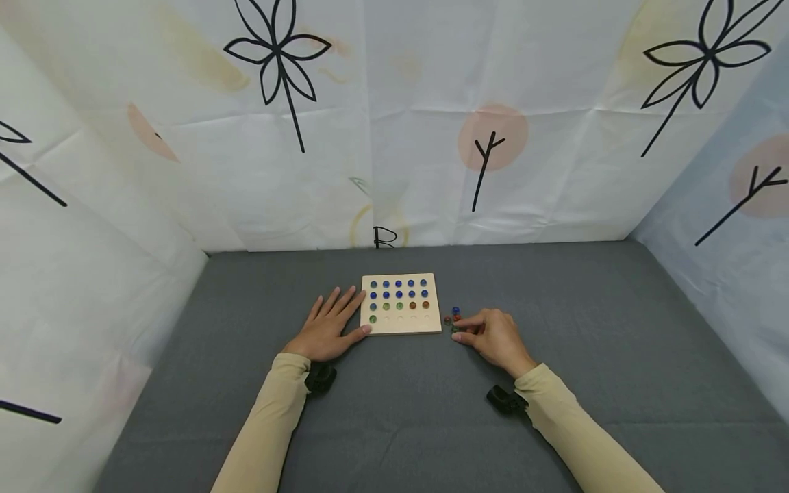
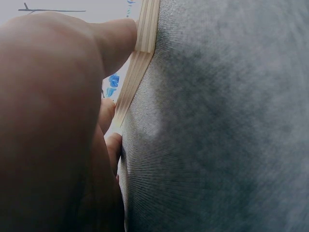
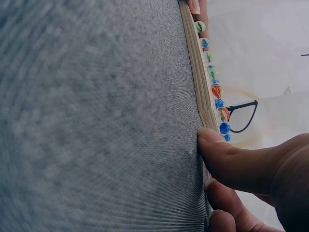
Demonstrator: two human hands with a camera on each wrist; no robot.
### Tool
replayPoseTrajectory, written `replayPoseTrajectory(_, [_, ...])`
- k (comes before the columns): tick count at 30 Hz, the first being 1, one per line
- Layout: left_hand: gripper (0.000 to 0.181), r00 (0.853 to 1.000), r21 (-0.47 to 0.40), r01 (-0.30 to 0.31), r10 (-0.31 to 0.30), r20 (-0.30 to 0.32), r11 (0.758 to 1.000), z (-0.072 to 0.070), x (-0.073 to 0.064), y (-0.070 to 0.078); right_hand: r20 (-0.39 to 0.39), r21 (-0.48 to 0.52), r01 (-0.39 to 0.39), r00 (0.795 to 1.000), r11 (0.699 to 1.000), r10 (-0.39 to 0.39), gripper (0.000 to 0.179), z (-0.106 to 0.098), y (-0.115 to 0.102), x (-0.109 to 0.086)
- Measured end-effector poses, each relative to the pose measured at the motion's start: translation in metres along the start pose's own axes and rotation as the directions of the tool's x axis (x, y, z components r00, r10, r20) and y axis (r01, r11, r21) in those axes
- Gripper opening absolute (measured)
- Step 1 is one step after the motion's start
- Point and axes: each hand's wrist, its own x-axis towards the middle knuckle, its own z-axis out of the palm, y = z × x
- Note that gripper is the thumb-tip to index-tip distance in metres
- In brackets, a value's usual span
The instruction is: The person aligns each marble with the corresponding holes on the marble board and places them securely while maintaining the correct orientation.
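Note:
A light wooden board (image 1: 403, 329) with rows of shallow hollows lies on the grey cloth. Blue marbles (image 1: 398, 283) fill its two far rows; the third row holds blue, green and red marbles (image 1: 413, 305), and one green marble (image 1: 372, 319) sits at the left of the near row. My left hand (image 1: 327, 331) is spread on the cloth, its thumb and a fingertip at the board's left edge. Just right of the board, my right hand (image 1: 496, 337) pinches a green marble (image 1: 455, 329) between thumb and index finger, low over the cloth.
Beside the right fingertips lie a few loose marbles, a blue one (image 1: 455, 310) and a red one (image 1: 447, 320) among them. Grey cloth (image 1: 394, 424) covers the table. White printed fabric (image 1: 419, 171) stands behind it and along both sides.

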Motion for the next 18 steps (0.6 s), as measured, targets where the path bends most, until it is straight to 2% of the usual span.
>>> replayPoseTrajectory(8, [0.077,1.000,0.006,0.001,-0.001,0.002,1.000,-0.001,0.000,0.001,-0.014,-0.001,0.017,1.000,1.000,-0.017,0.019,-0.003,-0.002,0.000])
replayPoseTrajectory(18, [0.077,1.000,0.013,0.006,-0.006,0.002,1.000,-0.002,-0.001,0.002,-0.078,-0.002,0.070,0.995,0.998,-0.070,0.021,-0.011,-0.009,0.000])
